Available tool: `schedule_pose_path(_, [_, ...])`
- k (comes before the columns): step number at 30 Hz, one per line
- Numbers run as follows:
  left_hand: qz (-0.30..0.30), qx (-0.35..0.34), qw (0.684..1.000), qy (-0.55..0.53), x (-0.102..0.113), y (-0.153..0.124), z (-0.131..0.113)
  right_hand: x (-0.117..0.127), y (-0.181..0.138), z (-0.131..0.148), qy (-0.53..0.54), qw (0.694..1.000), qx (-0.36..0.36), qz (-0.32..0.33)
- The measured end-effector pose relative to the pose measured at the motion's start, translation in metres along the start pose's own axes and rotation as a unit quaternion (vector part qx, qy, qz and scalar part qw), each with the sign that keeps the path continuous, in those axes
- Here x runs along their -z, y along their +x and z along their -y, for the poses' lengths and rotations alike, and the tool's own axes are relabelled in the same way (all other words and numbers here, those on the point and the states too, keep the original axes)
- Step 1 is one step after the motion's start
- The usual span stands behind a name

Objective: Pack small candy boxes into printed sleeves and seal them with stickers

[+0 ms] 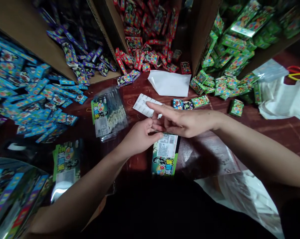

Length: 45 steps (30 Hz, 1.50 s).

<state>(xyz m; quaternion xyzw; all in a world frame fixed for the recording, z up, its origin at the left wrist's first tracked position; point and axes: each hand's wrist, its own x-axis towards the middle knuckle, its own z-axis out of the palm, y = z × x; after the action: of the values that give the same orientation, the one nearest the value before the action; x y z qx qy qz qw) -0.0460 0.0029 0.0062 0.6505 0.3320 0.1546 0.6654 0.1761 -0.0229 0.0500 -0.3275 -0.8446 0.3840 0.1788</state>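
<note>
My left hand and my right hand meet at the middle of the dark red table. Both pinch the top edge of a clear plastic bag that has a green printed header and a white barcode label. The left hand's fingers are curled shut on that edge. On the right hand the index finger is stretched out to the left, while the thumb and other fingers close against the same edge. A white paper slip lies just beyond the fingertips. Two small printed boxes and a green one lie beside it.
Open cartons hold heaps of small boxes: blue, purple, red, green. More green-header bags lie to the left. White paper, white plastic bags and scissors lie at the right.
</note>
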Motion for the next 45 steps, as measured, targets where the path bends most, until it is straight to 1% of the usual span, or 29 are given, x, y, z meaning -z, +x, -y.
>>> schedule_pose_path(4, [0.007,-0.002,1.000,-0.019,0.001,-0.001,0.002,-0.001,0.005,0.004,-0.023,1.000,-0.003,0.021])
schedule_pose_path(7, [0.019,-0.007,0.999,-0.037,0.002,-0.001,0.002,-0.005,0.006,0.003,-0.032,0.999,0.005,0.009])
schedule_pose_path(9, [0.025,0.002,0.999,-0.048,0.003,-0.001,0.001,-0.006,0.006,0.001,-0.035,0.999,0.006,0.001])
schedule_pose_path(12, [0.023,0.028,0.998,-0.053,0.003,-0.001,-0.001,-0.008,0.004,0.001,-0.039,0.999,-0.025,-0.012])
schedule_pose_path(14, [0.012,0.037,0.998,-0.054,0.003,-0.002,-0.001,-0.012,0.001,0.005,-0.061,0.995,-0.060,-0.049])
schedule_pose_path(16, [0.004,0.031,0.998,-0.061,0.004,-0.003,0.001,-0.022,-0.004,0.012,-0.106,0.985,-0.086,-0.106])
schedule_pose_path(17, [0.005,0.021,0.997,-0.068,0.005,-0.004,0.002,-0.029,-0.008,0.016,-0.133,0.978,-0.087,-0.133])
schedule_pose_path(19, [0.017,0.000,0.997,-0.080,0.008,-0.006,0.003,-0.049,-0.016,0.021,-0.180,0.966,-0.068,-0.171])
schedule_pose_path(22, [0.022,-0.010,0.995,-0.094,0.010,-0.009,0.006,-0.084,-0.025,0.019,-0.202,0.949,-0.040,-0.240])
schedule_pose_path(24, [0.024,-0.006,0.995,-0.101,0.008,-0.009,0.007,-0.103,-0.025,0.014,-0.177,0.935,-0.053,-0.304])
schedule_pose_path(26, [0.032,-0.006,0.994,-0.104,0.005,-0.010,0.010,-0.115,-0.021,0.010,-0.127,0.922,-0.087,-0.355])
schedule_pose_path(29, [0.042,0.000,0.995,-0.087,0.004,-0.010,0.014,-0.120,-0.016,0.009,-0.022,0.913,-0.130,-0.387])
schedule_pose_path(30, [0.033,0.002,0.997,-0.070,0.007,-0.010,0.015,-0.120,-0.018,0.009,0.008,0.908,-0.133,-0.398])
schedule_pose_path(31, [0.007,0.002,0.999,-0.051,0.012,-0.011,0.016,-0.121,-0.022,0.010,0.032,0.898,-0.134,-0.419])
schedule_pose_path(32, [-0.039,-0.002,0.999,-0.038,0.018,-0.013,0.017,-0.122,-0.028,0.011,0.052,0.882,-0.134,-0.448])
schedule_pose_path(33, [-0.104,-0.013,0.994,-0.038,0.025,-0.014,0.018,-0.125,-0.034,0.011,0.069,0.862,-0.140,-0.483])
schedule_pose_path(34, [-0.178,-0.025,0.982,-0.054,0.032,-0.017,0.019,-0.129,-0.041,0.011,0.089,0.838,-0.150,-0.518])
schedule_pose_path(35, [-0.249,-0.036,0.964,-0.083,0.037,-0.019,0.020,-0.135,-0.046,0.011,0.116,0.814,-0.163,-0.545])
schedule_pose_path(36, [-0.303,-0.040,0.944,-0.119,0.039,-0.022,0.021,-0.141,-0.050,0.010,0.149,0.792,-0.176,-0.565])
schedule_pose_path(37, [-0.336,-0.039,0.928,-0.156,0.037,-0.026,0.024,-0.147,-0.051,0.009,0.185,0.771,-0.186,-0.580])
schedule_pose_path(38, [-0.346,-0.031,0.919,-0.184,0.032,-0.030,0.028,-0.153,-0.050,0.007,0.218,0.749,-0.191,-0.596])
schedule_pose_path(39, [-0.339,-0.019,0.919,-0.202,0.025,-0.034,0.032,-0.157,-0.047,0.004,0.241,0.725,-0.190,-0.617])
schedule_pose_path(41, [-0.303,0.003,0.928,-0.215,0.007,-0.045,0.045,-0.159,-0.040,-0.003,0.261,0.680,-0.178,-0.661])
schedule_pose_path(42, [-0.287,0.012,0.935,-0.210,-0.002,-0.050,0.052,-0.159,-0.037,-0.006,0.263,0.666,-0.172,-0.676])
schedule_pose_path(43, [-0.276,0.020,0.941,-0.196,-0.008,-0.055,0.059,-0.157,-0.036,-0.009,0.263,0.661,-0.168,-0.683])
schedule_pose_path(45, [-0.262,0.039,0.955,-0.133,-0.012,-0.063,0.069,-0.154,-0.037,-0.013,0.268,0.670,-0.163,-0.673])
